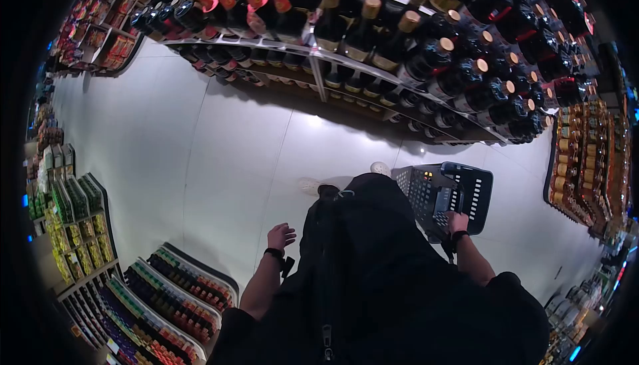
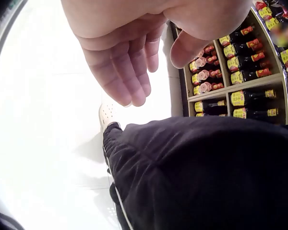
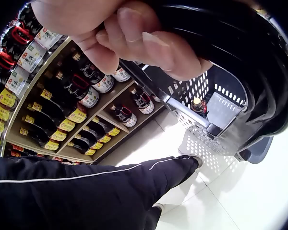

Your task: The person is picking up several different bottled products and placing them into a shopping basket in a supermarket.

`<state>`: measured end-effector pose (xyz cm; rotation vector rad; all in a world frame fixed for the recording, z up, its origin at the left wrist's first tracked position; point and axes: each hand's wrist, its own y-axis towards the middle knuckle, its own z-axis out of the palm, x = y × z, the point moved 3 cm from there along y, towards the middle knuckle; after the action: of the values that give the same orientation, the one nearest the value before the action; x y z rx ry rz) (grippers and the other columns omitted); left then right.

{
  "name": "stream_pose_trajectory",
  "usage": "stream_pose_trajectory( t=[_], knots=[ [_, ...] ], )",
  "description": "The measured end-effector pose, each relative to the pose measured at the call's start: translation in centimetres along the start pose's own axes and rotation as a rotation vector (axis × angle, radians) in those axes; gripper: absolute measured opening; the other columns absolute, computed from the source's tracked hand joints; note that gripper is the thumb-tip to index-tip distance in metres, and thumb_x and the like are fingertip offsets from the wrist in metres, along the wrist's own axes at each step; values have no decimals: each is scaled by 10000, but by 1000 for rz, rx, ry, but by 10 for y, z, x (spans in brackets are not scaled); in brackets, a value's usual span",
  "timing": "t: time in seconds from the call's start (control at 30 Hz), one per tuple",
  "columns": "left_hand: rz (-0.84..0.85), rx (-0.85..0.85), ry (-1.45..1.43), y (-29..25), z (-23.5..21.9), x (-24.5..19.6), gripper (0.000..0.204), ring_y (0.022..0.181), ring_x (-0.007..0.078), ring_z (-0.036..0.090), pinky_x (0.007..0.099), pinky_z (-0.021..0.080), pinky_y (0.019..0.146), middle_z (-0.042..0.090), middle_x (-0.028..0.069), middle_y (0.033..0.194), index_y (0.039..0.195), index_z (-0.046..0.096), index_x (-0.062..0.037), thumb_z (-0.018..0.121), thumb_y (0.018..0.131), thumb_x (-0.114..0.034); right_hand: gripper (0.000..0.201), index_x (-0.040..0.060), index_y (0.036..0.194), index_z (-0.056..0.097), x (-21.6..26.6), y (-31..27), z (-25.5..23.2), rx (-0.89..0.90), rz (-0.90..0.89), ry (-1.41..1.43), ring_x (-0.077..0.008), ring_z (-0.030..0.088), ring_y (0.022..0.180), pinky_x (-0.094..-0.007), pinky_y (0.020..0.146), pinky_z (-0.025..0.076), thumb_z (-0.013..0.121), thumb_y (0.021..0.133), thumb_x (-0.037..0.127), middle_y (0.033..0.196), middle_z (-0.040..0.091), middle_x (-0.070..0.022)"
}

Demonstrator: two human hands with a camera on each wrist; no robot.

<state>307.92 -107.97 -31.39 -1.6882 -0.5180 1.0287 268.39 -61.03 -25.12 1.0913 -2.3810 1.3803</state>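
In the head view a grey perforated shopping basket (image 1: 421, 188) is at the person's right side, and the right hand (image 1: 456, 222) grips its dark handle. The right wrist view shows that hand's curled fingers (image 3: 158, 50) round the black handle, with a bottle (image 3: 198, 106) inside the basket (image 3: 228, 98). The left hand (image 1: 281, 236) hangs at the left side, holding nothing. Seen from the left wrist, this hand (image 2: 127, 57) has its fingers extended and loosely bent, above the pale floor and near the dark trousers.
Shelves of dark bottles (image 1: 373, 39) curve across the front. Lower left stand shelves of small packaged goods (image 1: 176, 292); amber bottles (image 1: 579, 165) fill a shelf at the right. Pale tiled floor (image 1: 233, 139) runs between them. A light clog (image 1: 379, 167) shows beside the basket.
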Motion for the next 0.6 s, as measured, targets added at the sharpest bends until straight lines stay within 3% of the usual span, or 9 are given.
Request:
stream_pose_trajectory(
  t=[0.13,0.2,0.27,0.37,0.4,0.47,0.53,0.6],
  knots=[
    [33,-29,-47,25,-76,-13,355,806,237,673,345,560,687,667,144,980,1230,540,-10,497,898,-128,130,28,693,547,6,-47,58,6,-18,-8,-168,374,352,-349,352,327,591,787,107,477,389,-28],
    [44,-39,-66,39,-108,-23,359,795,235,673,341,559,684,668,142,977,1226,542,-10,503,889,-125,140,29,685,547,-11,-43,89,7,-81,-10,-173,384,352,-355,352,339,595,786,114,477,400,-32],
    [70,-37,-77,50,-134,-31,360,791,233,672,336,557,684,667,143,977,1218,544,-7,521,880,-126,150,30,678,547,-17,-47,116,9,-144,-11,-177,395,351,-360,352,351,599,785,121,478,411,-35],
    [69,-42,-118,62,-162,-26,353,793,233,671,337,557,678,667,143,978,1210,548,-11,533,880,-137,170,34,657,540,-1,-87,151,-2,-98,-60,-191,425,342,-362,343,359,612,779,127,471,439,-48],
    [37,-43,-149,64,-169,-15,342,786,235,670,337,558,666,667,143,970,1201,553,-18,541,889,-159,169,39,653,537,-18,-85,151,31,-179,-149,-188,417,338,-358,340,355,613,777,124,466,429,-41],
    [-28,-34,-113,71,-178,-16,323,787,243,672,344,563,655,671,146,966,1196,552,-22,529,920,-188,169,44,649,533,-6,-82,177,62,-291,-212,-185,408,333,-355,338,351,613,775,121,460,418,-34],
    [-51,-7,-114,75,-184,-24,311,799,248,676,353,570,661,672,152,975,1204,549,-22,505,928,-159,168,56,640,524,0,-112,197,23,-44,16,-179,398,329,-352,333,343,609,774,111,456,400,-21],
    [-64,-1,-103,78,-192,-36,310,800,249,677,356,572,664,672,153,977,1207,548,-22,499,929,-149,172,39,650,515,4,-127,217,17,-28,9,-188,429,345,-348,340,354,620,757,124,474,431,-35]
  ],
)
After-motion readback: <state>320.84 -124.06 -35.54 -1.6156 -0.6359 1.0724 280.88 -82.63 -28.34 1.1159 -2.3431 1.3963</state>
